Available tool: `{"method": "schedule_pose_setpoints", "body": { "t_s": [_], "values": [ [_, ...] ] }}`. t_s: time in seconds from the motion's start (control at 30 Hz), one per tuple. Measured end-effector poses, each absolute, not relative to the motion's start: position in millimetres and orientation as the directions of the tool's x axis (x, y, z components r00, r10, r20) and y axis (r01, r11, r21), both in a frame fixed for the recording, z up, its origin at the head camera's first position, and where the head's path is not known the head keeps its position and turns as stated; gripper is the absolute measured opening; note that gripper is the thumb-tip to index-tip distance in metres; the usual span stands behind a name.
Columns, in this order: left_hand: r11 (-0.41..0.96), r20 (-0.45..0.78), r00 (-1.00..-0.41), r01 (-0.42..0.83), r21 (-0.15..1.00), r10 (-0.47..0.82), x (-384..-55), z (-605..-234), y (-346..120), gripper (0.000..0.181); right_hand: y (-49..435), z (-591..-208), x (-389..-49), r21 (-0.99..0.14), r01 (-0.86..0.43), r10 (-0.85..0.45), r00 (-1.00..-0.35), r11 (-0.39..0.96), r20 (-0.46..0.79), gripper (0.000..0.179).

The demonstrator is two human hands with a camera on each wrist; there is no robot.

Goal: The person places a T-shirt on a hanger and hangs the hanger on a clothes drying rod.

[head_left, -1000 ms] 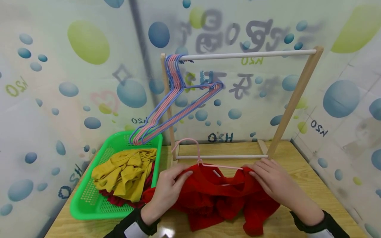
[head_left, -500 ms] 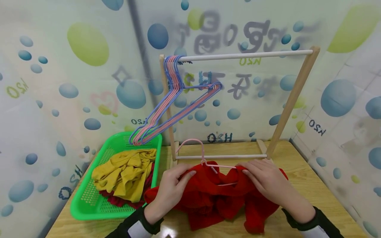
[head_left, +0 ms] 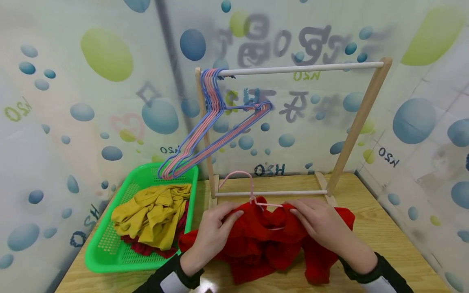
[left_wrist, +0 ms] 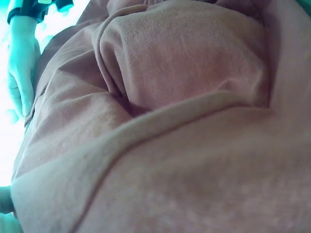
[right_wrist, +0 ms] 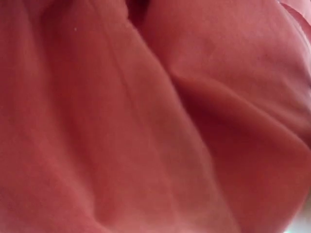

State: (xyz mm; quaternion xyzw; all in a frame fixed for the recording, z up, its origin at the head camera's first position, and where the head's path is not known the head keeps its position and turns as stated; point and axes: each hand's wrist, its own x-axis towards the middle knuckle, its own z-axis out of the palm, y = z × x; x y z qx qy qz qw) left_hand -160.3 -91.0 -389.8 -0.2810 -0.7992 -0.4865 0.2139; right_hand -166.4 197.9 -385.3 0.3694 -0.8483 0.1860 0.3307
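A red shirt (head_left: 264,244) lies bunched in front of me, with a pink hanger (head_left: 252,185) running into its neck opening. The hanger's hook stands up above the collar; much of its lower frame is hidden under the cloth. My left hand (head_left: 214,232) pinches the shirt's left shoulder between thumb and fingers. On the other side my right hand (head_left: 318,221) grips the right shoulder near the end of the hanger's bare arm. Folds of the shirt (left_wrist: 184,63) fill most of the left wrist view, and red cloth (right_wrist: 121,121) covers nearly all of the right wrist view.
A green basket (head_left: 93,244) at the left holds a yellow garment (head_left: 150,211) and a dark red one (head_left: 146,248). Behind the shirt stands a wooden rack with a white rail (head_left: 300,69). Several blue and pink hangers (head_left: 212,101) hang at its left end, reaching over the basket.
My right hand has moved left, toward the neck opening, and less of the hanger's arm shows. The hanger's hook has shifted slightly right. My left hand keeps its pinch on the shoulder.
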Motion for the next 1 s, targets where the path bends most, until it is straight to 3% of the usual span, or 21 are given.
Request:
{"method": "schedule_pose_setpoints", "body": {
  "t_s": [0.23, 1.0],
  "values": [
    [0.358, 0.628, -0.739, 0.671, 0.65, 0.246, -160, -391, -91, 0.012, 192, -385, -165, -0.118, -0.749, -0.5, -0.541, 0.652, 0.677, 0.021],
    [0.328, 0.591, -0.758, 0.653, 0.683, 0.276, -156, -390, -84, 0.013, 171, -379, -165, -0.125, -0.765, -0.528, -0.543, 0.631, 0.653, 0.022]
  ]
}}
